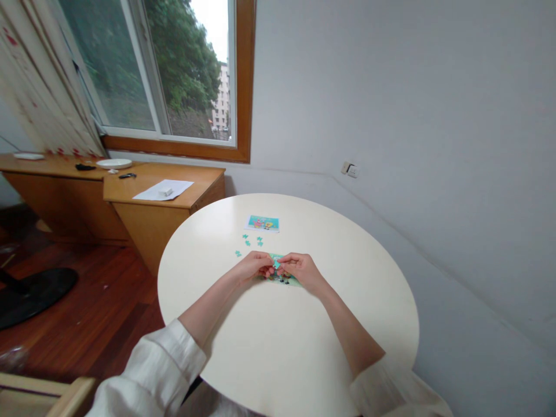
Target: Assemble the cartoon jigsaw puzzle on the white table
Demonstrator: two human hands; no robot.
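Over the middle of a round white table, my left hand (256,265) and my right hand (301,267) meet, the fingers of both pinched on one small teal jigsaw piece (276,264). Directly beneath lies a colourful, partly joined jigsaw puzzle (284,279), its sides covered by my hands. Several loose teal jigsaw pieces (259,238) are scattered just beyond my left hand. Behind them a picture card (263,223) with cartoon figures on a teal ground lies flat.
The round table (269,347) stands close to a grey-white wall. To the left, a wooden cabinet (204,180) bears a paper sheet (176,186) with a small white block, and a white plate (113,164). A window is above it. A wooden chair part (72,399) shows at lower left.
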